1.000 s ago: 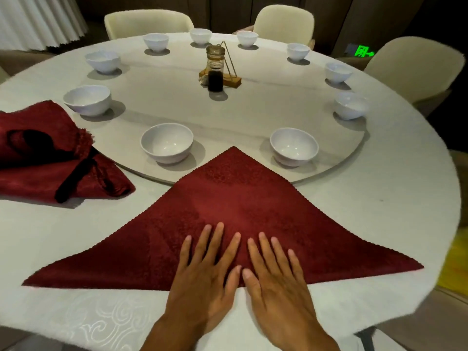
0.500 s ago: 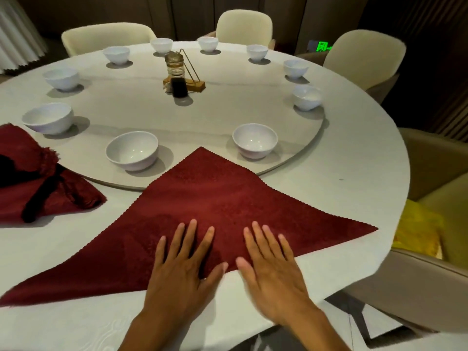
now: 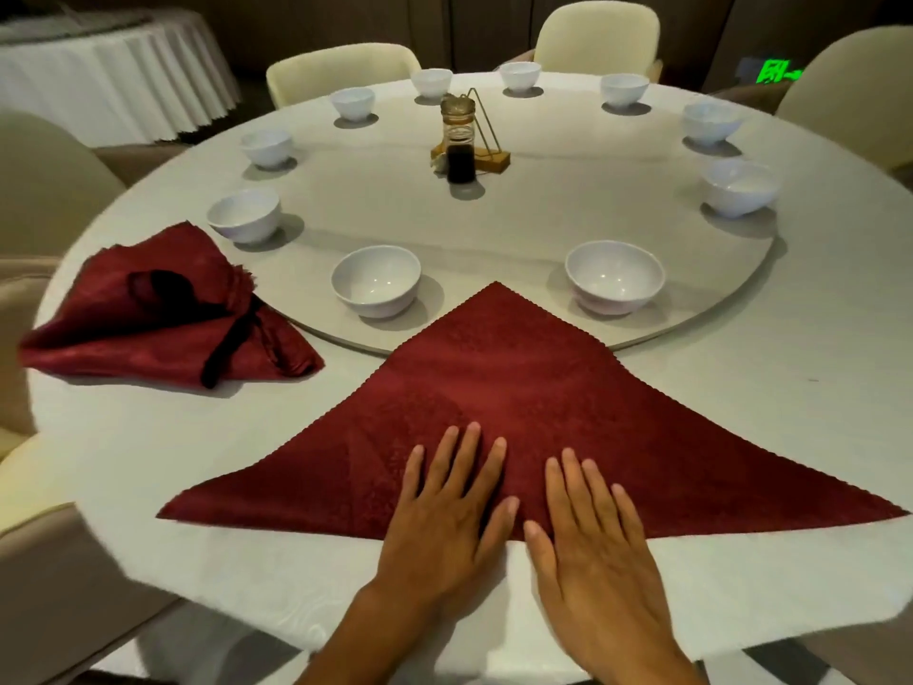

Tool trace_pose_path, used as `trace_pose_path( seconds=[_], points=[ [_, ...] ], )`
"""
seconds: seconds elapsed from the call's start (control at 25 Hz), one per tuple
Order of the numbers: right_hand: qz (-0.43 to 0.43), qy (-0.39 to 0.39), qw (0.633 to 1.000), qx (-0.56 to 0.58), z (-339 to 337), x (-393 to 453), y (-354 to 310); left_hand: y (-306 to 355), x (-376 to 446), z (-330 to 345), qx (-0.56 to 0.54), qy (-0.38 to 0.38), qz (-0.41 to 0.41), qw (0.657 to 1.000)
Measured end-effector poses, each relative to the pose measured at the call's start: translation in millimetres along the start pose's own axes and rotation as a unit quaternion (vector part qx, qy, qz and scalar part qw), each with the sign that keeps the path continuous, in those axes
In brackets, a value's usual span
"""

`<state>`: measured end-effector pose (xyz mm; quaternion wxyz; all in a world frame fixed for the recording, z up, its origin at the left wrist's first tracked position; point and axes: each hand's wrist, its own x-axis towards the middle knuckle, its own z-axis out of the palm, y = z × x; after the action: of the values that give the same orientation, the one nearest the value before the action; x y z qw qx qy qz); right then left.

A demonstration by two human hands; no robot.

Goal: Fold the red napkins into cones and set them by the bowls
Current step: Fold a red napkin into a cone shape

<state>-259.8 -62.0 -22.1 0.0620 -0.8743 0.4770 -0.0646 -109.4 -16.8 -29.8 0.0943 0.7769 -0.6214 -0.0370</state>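
A red napkin point(image 3: 518, 398) lies flat on the white tablecloth as a wide triangle, its tip pointing away from me between two white bowls point(image 3: 376, 280) point(image 3: 614, 275). My left hand point(image 3: 444, 516) and my right hand point(image 3: 588, 536) rest palm down, side by side, on the middle of the napkin's near folded edge, fingers spread and flat. Neither hand grips the cloth. A stack of further red napkins point(image 3: 148, 313) tied with a black band sits on the table at the left.
Several more white bowls ring the round turntable point(image 3: 543, 224). A sauce jar point(image 3: 459, 150) with a wooden stand occupies its centre. Cream chairs point(image 3: 341, 71) surround the table; the table edge is just under my wrists. Another draped table point(image 3: 108, 76) stands at the far left.
The view has swung back to the left, bringing the napkin stack fully into view. Both hands stay flat on the napkin's near edge, now a little closer together.
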Motion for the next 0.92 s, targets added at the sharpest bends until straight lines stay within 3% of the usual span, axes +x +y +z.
trace_pose_path(
  seconds=[0.12,0.2,0.28,0.4,0.52,0.6,0.72,0.76,0.92],
  points=[
    [0.003,0.008,1.0,-0.022,3,-1,10,19,-8,-2,-0.004,0.031,0.057,0.998],
    [-0.01,0.004,1.0,-0.025,5,-2,8,20,-27,5,-0.012,0.001,0.129,0.992],
    [0.001,-0.002,1.0,-0.013,7,-3,5,-18,-49,-4,-0.002,-0.034,0.135,0.99],
    [0.01,-0.003,1.0,-0.01,3,-4,4,-131,-79,-38,0.031,-0.067,-0.009,0.997],
    [0.014,-0.008,1.0,-0.008,4,-5,-1,-222,-107,-82,0.047,-0.083,-0.202,0.975],
    [0.014,-0.009,1.0,-0.014,8,-6,0,-219,-110,-80,0.043,-0.037,-0.16,0.985],
    [0.006,-0.027,0.999,-0.016,6,-7,0,-170,-99,-50,-0.007,-0.02,0.043,0.999],
    [0.008,-0.031,0.999,-0.016,5,-7,1,-164,-98,-45,-0.007,-0.031,0.068,0.997],
    [0.017,-0.029,0.999,-0.004,3,-5,0,-221,-102,-56,-0.078,-0.044,-0.063,0.994]
  ],
)
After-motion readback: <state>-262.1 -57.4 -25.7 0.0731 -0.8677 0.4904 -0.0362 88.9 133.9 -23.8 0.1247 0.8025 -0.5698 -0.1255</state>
